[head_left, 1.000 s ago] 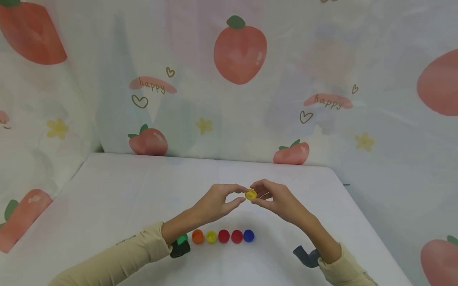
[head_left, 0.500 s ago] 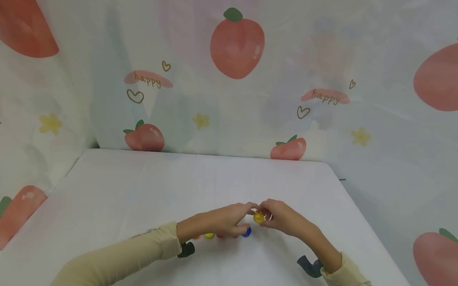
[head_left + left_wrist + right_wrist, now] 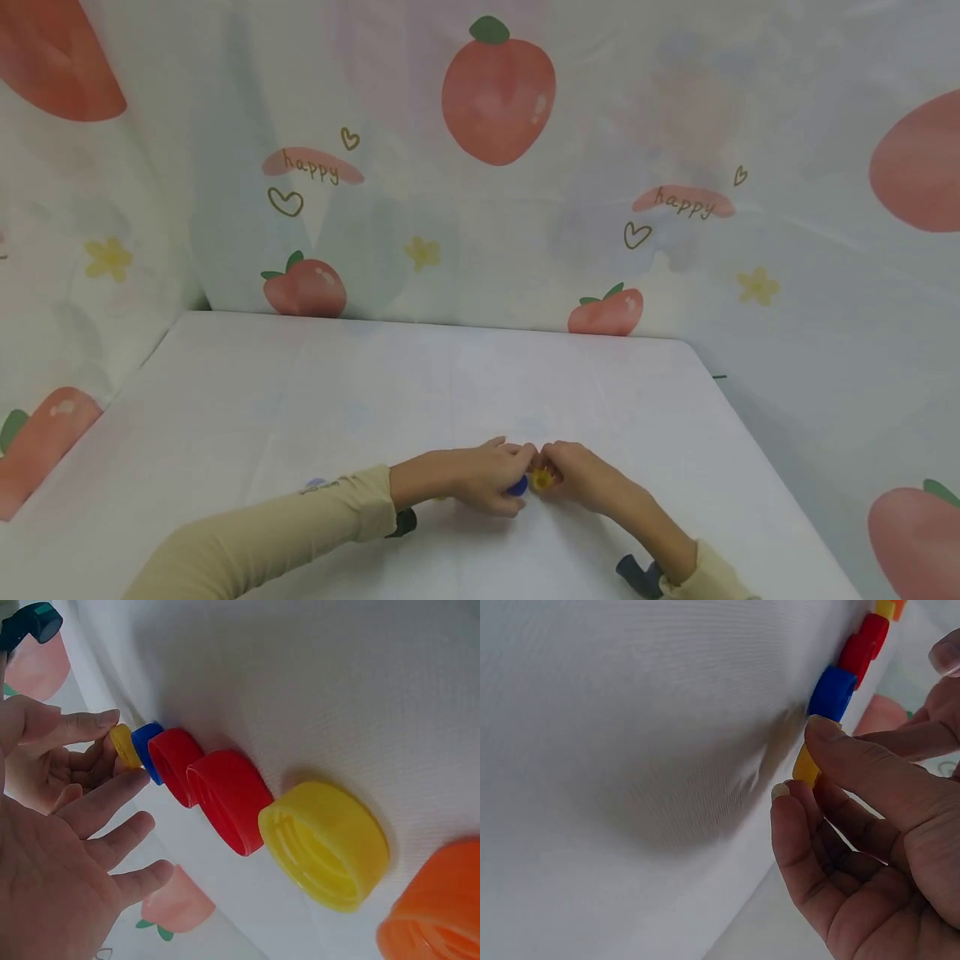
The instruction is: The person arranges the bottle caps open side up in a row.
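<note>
My right hand (image 3: pixel 588 477) pinches a yellow bottle cap (image 3: pixel 807 766) between thumb and fingers, at the end of a row of caps. Right beside it in the row stands a blue cap (image 3: pixel 148 752). Two red caps (image 3: pixel 231 801), another yellow cap (image 3: pixel 352 844) and an orange cap (image 3: pixel 439 900) continue the line, their hollow sides facing the left wrist camera. My left hand (image 3: pixel 480 479) reaches over the row with fingers spread and fairly straight, its index fingertip right at the pinched cap. In the head view, the left hand and sleeve hide most of the row.
A white cloth-covered table (image 3: pixel 360 375) carries the caps. Behind it hangs a wall cloth (image 3: pixel 450 208) printed with peaches. Dark wrist-worn pieces show below the left forearm (image 3: pixel 375 496) and the right forearm (image 3: pixel 667 533).
Both hands have come down and nearer with the yellow cap, from raised above the table to the blue end of the row. The left thumb and fingers have spread, and the left hand now covers the caps.
</note>
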Available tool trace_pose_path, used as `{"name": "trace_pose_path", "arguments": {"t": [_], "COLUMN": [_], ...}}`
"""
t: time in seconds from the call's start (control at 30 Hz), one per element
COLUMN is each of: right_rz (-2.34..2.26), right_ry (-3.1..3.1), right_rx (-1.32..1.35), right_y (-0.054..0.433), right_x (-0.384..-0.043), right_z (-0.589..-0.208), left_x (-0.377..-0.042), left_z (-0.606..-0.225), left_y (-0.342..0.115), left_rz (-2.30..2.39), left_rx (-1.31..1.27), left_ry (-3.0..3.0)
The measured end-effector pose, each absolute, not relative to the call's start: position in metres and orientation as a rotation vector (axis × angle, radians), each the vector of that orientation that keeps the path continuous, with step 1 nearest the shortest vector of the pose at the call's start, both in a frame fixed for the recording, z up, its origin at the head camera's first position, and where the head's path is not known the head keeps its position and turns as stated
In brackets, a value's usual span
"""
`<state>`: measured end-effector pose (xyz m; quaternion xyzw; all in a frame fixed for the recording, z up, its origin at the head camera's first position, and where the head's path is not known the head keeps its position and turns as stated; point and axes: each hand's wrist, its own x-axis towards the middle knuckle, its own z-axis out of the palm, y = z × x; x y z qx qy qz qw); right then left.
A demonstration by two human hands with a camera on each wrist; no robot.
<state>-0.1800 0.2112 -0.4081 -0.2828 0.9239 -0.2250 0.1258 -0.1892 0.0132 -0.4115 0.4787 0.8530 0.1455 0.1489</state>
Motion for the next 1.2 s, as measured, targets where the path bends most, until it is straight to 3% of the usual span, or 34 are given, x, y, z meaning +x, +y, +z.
{"name": "trace_pose_path", "arguments": {"t": [0.73, 0.93, 1.2], "right_rz": [-0.604, -0.547, -0.499], "right_ry": [2.668, 2.726, 2.997], "right_rx": [-0.808, -0.628, -0.557], "right_y": [0.213, 0.223, 0.258], "right_x": [-0.180, -0.182, -0.187], "right_z": [-0.410, -0.402, -0.397], "left_x": [-0.193, -0.196, -0.197], "left_z": [-0.406, -0.394, -0.385], "left_y": [0.010, -0.032, -0.131], "left_rz": [0.291, 0.393, 0.615], "left_rx": [1.342, 1.063, 0.549], "left_ry": [2.535, 2.764, 3.075]}}
